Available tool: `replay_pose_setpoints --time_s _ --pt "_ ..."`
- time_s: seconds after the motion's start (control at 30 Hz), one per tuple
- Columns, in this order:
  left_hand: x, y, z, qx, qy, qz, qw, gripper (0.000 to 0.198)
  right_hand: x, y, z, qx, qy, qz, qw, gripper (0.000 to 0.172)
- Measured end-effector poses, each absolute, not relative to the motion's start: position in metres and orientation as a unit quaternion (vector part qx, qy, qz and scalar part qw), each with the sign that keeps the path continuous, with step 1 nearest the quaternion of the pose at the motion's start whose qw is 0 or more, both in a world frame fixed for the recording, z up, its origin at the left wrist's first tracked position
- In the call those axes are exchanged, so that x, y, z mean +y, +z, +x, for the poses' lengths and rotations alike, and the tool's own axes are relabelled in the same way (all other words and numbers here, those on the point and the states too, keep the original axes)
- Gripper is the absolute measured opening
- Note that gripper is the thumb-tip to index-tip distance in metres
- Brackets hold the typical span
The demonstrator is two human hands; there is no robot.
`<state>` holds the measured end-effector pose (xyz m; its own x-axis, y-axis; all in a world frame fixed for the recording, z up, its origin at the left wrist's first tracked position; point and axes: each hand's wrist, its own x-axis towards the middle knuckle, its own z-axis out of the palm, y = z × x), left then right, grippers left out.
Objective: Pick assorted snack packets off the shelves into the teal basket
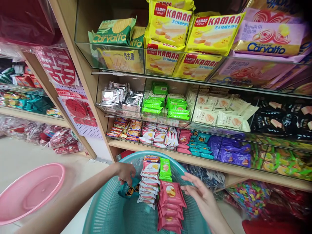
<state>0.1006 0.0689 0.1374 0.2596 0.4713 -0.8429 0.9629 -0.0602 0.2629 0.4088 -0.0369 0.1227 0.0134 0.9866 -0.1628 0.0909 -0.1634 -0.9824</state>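
Note:
A teal plastic basket (pixel 104 208) with mesh walls stands in front of me, holding rows of wrapped snacks. Inside its left part, my left hand (pixel 125 172) has its fingers curled on teal snack packets (pixel 128 191). Beside them runs a row of white-and-pink snack packets (pixel 149 182). Green snack packets (pixel 165 169) lie toward the back, and dark pink snack packets (pixel 170 204) form a row nearer to me. My right hand (pixel 198 193) is at the basket's right side, its fingers apart and close to the dark pink packets, holding nothing.
Glass-fronted shelves (pixel 156 149) of packaged biscuits and snacks rise behind the basket. More teal packets (pixel 198 143) sit in the lowest compartments. A pink basin (pixel 31 191) is on the floor at left. Bagged sweets (pixel 248 195) lie under the shelf at right.

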Motion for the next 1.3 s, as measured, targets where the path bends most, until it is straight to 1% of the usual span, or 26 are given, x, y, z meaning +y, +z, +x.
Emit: replay_pose_setpoints --time_s 0.1,0.2,0.33,0.47,0.57,0.7,0.83,1.03,1.17,1.3 --pt "0.078 0.134 0.106 0.527 -0.324 0.668 0.414 0.021 -0.037 0.123 0.407 -0.472 0.513 -0.564 0.442 0.052" --pt "0.083 0.131 0.109 0.524 -0.331 0.674 0.403 0.021 -0.04 0.125 0.404 -0.458 0.515 -0.568 0.451 0.052" --pt "0.083 0.127 0.112 0.52 -0.321 0.681 0.404 0.023 -0.043 0.125 0.403 -0.44 0.516 -0.571 0.463 0.05" --pt "0.081 0.125 0.115 0.526 -0.283 0.694 0.402 0.027 -0.044 0.125 0.405 -0.442 0.519 -0.564 0.466 0.048" --pt "0.084 0.133 0.112 0.528 -0.248 0.713 0.389 0.027 -0.044 0.126 0.406 -0.436 0.518 -0.569 0.466 0.046" --pt "0.093 0.155 0.101 0.528 -0.207 0.739 0.362 0.026 -0.046 0.127 0.406 -0.432 0.517 -0.575 0.464 0.048" --pt "0.097 0.164 0.099 0.525 -0.214 0.743 0.356 0.026 -0.047 0.128 0.404 -0.431 0.515 -0.579 0.462 0.05" --pt "0.084 0.143 0.113 0.536 -0.245 0.704 0.396 0.024 -0.049 0.132 0.403 -0.424 0.51 -0.582 0.47 0.049" --pt "0.072 0.128 0.112 0.556 -0.216 0.692 0.407 0.026 -0.05 0.132 0.401 -0.415 0.503 -0.585 0.482 0.05" --pt "0.057 0.121 0.106 0.574 -0.161 0.704 0.387 0.027 -0.05 0.138 0.398 -0.409 0.508 -0.575 0.494 0.05"
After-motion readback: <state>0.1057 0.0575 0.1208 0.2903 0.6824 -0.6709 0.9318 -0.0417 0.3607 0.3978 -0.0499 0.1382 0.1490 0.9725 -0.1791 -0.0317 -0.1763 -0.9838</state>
